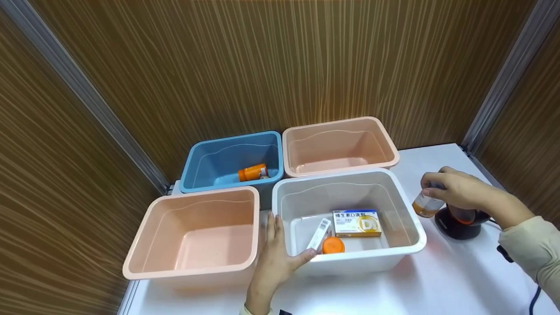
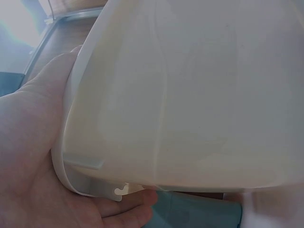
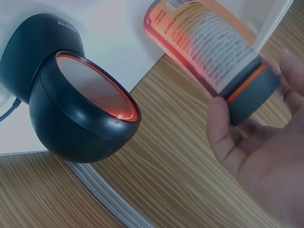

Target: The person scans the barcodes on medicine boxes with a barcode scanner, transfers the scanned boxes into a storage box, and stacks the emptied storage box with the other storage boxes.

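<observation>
My right hand (image 1: 459, 188) pinches a pill bottle (image 3: 204, 47) by its dark cap, between thumb and fingers. The bottle has an orange and white label with small print and is tilted. Red light falls on the label from a black barcode scanner (image 3: 85, 104) with a round window, beside the hand. At the near left corner of the white bin (image 1: 350, 256), my left hand (image 1: 278, 258) rests with fingers straight along the outside and thumb at the front rim. Inside lie a vitamin D box (image 1: 356, 224), a narrow white box (image 1: 320, 234) and an orange-capped item (image 1: 333, 245).
Left of the white bin stands a pink bin (image 1: 192, 274). Behind are a blue bin (image 1: 205, 162) holding an orange bottle (image 1: 252, 172) and another pink bin (image 1: 323, 140). Wood-patterned panels (image 1: 245, 65) enclose the white table (image 1: 437, 153). A cable (image 1: 534, 295) runs at the right.
</observation>
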`<state>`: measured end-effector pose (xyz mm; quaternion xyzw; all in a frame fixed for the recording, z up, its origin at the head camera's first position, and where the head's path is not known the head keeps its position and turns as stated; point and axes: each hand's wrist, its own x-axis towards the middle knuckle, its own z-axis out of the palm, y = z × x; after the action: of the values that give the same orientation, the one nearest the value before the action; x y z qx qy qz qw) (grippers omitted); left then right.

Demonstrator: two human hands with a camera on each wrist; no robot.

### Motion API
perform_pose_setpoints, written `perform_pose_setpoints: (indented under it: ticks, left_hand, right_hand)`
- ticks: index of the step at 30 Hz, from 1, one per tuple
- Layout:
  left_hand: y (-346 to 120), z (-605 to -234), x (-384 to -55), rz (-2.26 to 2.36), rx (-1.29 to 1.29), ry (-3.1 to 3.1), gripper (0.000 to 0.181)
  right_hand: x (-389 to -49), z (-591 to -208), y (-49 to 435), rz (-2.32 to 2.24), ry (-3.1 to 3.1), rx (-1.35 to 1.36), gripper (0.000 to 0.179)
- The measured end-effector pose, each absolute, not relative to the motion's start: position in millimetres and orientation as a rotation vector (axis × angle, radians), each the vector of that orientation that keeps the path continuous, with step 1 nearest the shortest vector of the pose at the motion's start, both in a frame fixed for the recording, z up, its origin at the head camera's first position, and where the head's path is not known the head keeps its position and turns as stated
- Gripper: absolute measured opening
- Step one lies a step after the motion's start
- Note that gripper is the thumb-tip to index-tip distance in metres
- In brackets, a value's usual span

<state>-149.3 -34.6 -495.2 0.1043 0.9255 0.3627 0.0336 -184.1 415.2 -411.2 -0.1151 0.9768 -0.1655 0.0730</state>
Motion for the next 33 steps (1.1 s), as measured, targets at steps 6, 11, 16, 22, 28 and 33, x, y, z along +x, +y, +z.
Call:
perform_pose_setpoints:
  ticks: [6,11,16,22,28,33]
  left_hand:
    - [-35.7,-496.3,-149.3,1.115,0.344,2.854,0.125]
    - [-36.0,-496.8,-149.3,1.113,0.340,2.856,0.125]
    - [-35.8,-496.3,-149.4,1.110,0.346,2.859,0.125]
    - [-36.1,-495.0,-149.1,1.105,0.373,2.868,0.125]
    - [-35.4,-494.7,-149.6,1.090,0.355,2.868,0.125]
    - [-35.4,-495.2,-149.5,1.106,0.360,2.870,0.124]
  right_hand:
    - [-183.8,-413.3,415.7,-0.447,2.957,-0.361,0.019]
    - [-185.3,-412.8,413.4,-0.461,2.934,-0.303,0.035]
    - [-187.2,-409.8,411.7,-0.494,2.920,-0.299,0.036]
    - [-188.9,-404.9,409.6,-0.489,2.926,-0.286,0.045]
    - [-190.3,-401.0,406.2,-0.430,2.969,-0.319,0.045]
    - [-190.9,-397.1,404.5,-0.428,2.970,-0.337,0.043]
